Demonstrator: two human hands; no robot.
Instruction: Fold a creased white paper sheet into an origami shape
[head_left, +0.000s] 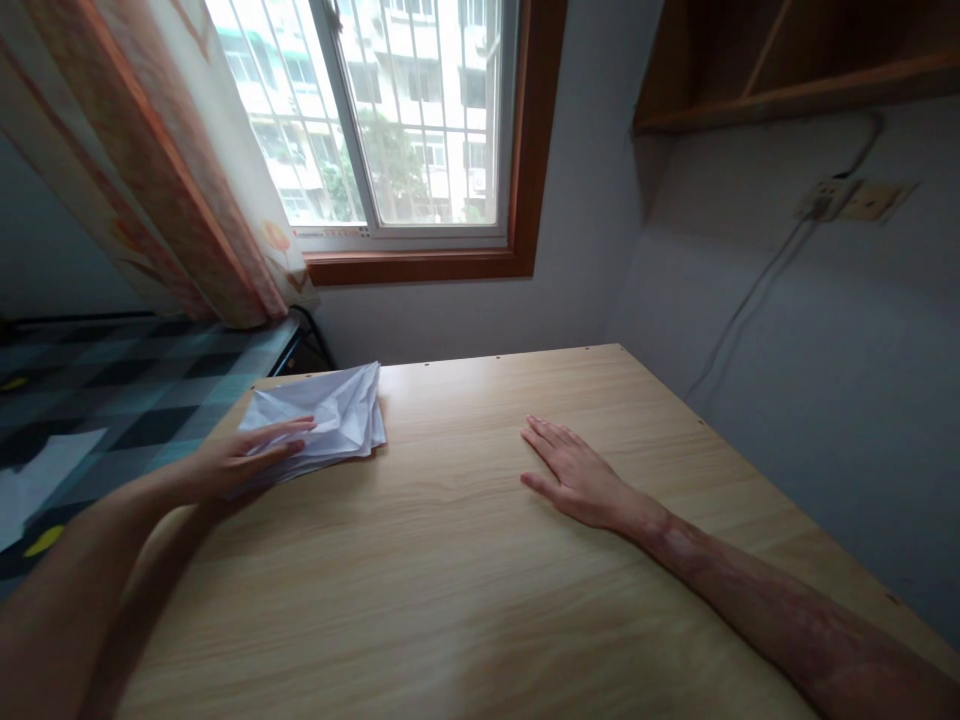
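A stack of creased white paper sheets (352, 405) lies at the far left corner of the wooden table (420, 560). On top of it rests my left hand (259, 455), its visible fingers stretched out over the paper. The thumb of that hand cannot be made out clearly. My right hand (574, 470) lies palm down on the bare tabletop, right of the middle, fingers extended and thumb apart. Nothing is in it, and a wide stretch of wood separates it from the paper.
Left of the table is a bed with a checked cover (127, 400), with a white sheet of paper (49, 475) on it. A curtain (172, 160) hangs beside the barred window (420, 120). On the right wall are a wooden shelf (795, 95) and a socket with a cable (829, 200).
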